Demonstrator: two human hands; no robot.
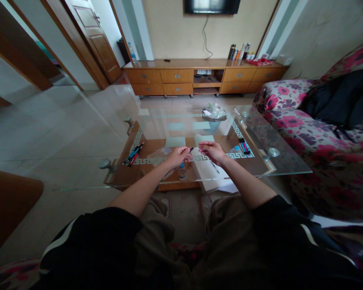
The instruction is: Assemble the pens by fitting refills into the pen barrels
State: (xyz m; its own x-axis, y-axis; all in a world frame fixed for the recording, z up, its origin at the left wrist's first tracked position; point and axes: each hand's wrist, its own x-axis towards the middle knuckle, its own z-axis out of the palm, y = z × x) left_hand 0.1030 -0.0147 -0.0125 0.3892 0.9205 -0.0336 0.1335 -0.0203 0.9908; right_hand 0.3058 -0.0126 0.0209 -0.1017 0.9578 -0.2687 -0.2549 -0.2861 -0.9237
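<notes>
Above the glass coffee table [157, 121], my left hand [180, 154] is closed, pinching a short black pen part [191, 149] that points toward the other hand. My right hand [213, 152] hovers just to its right, with curled fingers and the thumb drawn close together. Anything between those fingertips is too small to make out. A slim clear pen [214, 166] appears below my right hand. Several blue, red and black pens [133, 154] lie loosely on the left side. Another group of pens [245, 146] lies side by side on the right.
Under the glass are a water bottle [182, 172], crumpled clear plastic and a white box-like thing [207, 176]. A filled waste basket [212, 125] stands beyond. Farther back is a wooden TV cabinet [177, 75]; a flowered sofa [286, 114] holds a black bag [341, 98] on the right.
</notes>
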